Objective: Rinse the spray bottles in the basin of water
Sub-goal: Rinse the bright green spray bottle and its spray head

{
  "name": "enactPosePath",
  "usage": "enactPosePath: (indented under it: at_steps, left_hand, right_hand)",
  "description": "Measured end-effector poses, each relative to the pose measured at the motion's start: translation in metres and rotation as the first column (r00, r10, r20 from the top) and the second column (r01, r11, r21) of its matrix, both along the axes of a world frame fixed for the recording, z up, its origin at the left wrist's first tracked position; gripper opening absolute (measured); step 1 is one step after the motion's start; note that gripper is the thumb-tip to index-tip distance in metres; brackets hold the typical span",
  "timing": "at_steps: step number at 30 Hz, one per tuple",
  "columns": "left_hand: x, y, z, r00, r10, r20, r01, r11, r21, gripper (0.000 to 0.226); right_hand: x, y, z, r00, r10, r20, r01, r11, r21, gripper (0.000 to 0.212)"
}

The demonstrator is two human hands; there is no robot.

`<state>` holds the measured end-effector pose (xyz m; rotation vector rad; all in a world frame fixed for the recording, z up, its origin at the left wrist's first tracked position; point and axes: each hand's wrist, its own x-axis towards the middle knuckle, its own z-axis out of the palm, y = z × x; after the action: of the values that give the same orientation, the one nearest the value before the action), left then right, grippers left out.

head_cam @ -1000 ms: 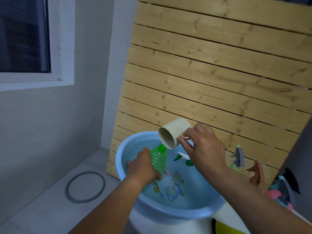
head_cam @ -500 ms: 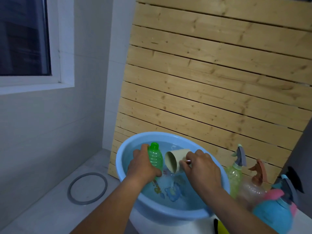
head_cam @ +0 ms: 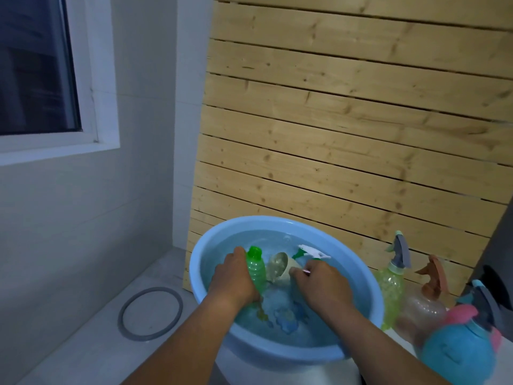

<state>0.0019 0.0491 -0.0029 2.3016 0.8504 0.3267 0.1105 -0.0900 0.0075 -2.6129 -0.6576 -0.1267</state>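
A light blue basin (head_cam: 219,240) holds water. My left hand (head_cam: 231,279) grips a green ribbed bottle (head_cam: 256,269) upright in the water, its neck open with no sprayer on it. My right hand (head_cam: 322,287) holds a cream cup (head_cam: 280,269) by its handle, tilted with its mouth toward the bottle and partly dipped in the water. A white and green spray head (head_cam: 309,252) floats at the far side of the basin.
To the right of the basin stand a green spray bottle (head_cam: 391,279), a pinkish clear one (head_cam: 424,301) and a blue round one (head_cam: 458,348). A slatted wooden panel (head_cam: 347,134) leans behind. A grey ring (head_cam: 150,312) lies on the floor at left.
My right hand has lowered the cup from above the bottle's neck down into the basin water. My left hand has kept its hold on the green bottle.
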Motion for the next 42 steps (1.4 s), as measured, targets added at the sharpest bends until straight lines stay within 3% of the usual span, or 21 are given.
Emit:
enactPosePath:
  at_steps: [4,10,15,23,33,42]
  left_hand:
    - [0.001,0.001,-0.002,0.999,-0.014,-0.049,0.016,0.999,0.044,0.077]
    - [0.004,0.001,0.0,0.995,-0.06,-0.08,0.064,0.997,0.037,0.094]
    - [0.004,0.0,-0.001,0.993,-0.069,-0.1,0.071,0.997,0.018,0.094]
    - [0.005,-0.003,-0.002,0.983,-0.113,-0.144,0.116,0.993,0.011,0.105]
    - [0.007,-0.001,-0.004,0.989,-0.106,-0.099,0.113,0.992,0.059,0.075]
    - [0.009,-0.002,-0.005,0.982,-0.118,-0.149,0.13,0.989,0.074,0.07]
  right_hand:
    - [0.013,-0.002,-0.001,0.987,-0.059,-0.152,0.082,0.985,0.152,0.041]
    - [0.01,-0.005,0.006,0.99,-0.072,-0.12,0.113,0.92,0.376,0.045]
    - [0.006,-0.006,0.008,0.996,-0.05,-0.07,0.078,0.869,0.488,0.048]
    - [0.001,-0.006,0.006,1.0,-0.005,-0.011,0.01,0.825,0.565,0.045]
    - [0.003,-0.006,0.002,0.999,-0.022,0.025,0.002,0.794,0.608,0.042]
    - [-0.001,-0.007,0.002,0.998,-0.012,0.054,-0.025,0.778,0.628,0.039]
